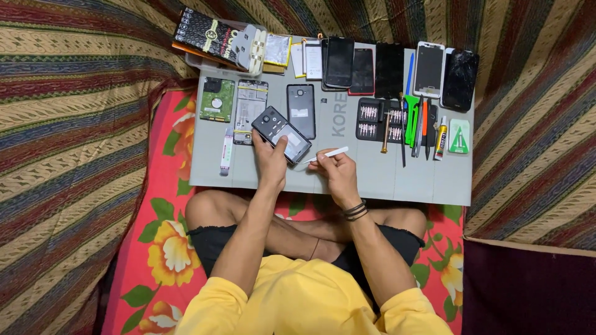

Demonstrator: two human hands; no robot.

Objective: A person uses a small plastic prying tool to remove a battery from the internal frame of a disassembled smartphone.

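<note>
Head view. The left hand [271, 160] grips an opened dark phone [280, 134] from below, thumb laid across its lower end; the phone sits tilted, near the middle of the grey work mat [372, 177], toward its front edge. The right hand [335, 170] is closed around a white pen-shaped tool [328, 154], tip pointing at the phone's lower right corner; whether tip and phone touch cannot be told. Just behind the phone lies a black back cover [301, 110]. A green circuit board [217, 99] sits at the mat's left edge. A row of phones [385, 68] lines the far edge. A black bit case [372, 121] and hand tools [419, 127] occupy the right half.
</note>
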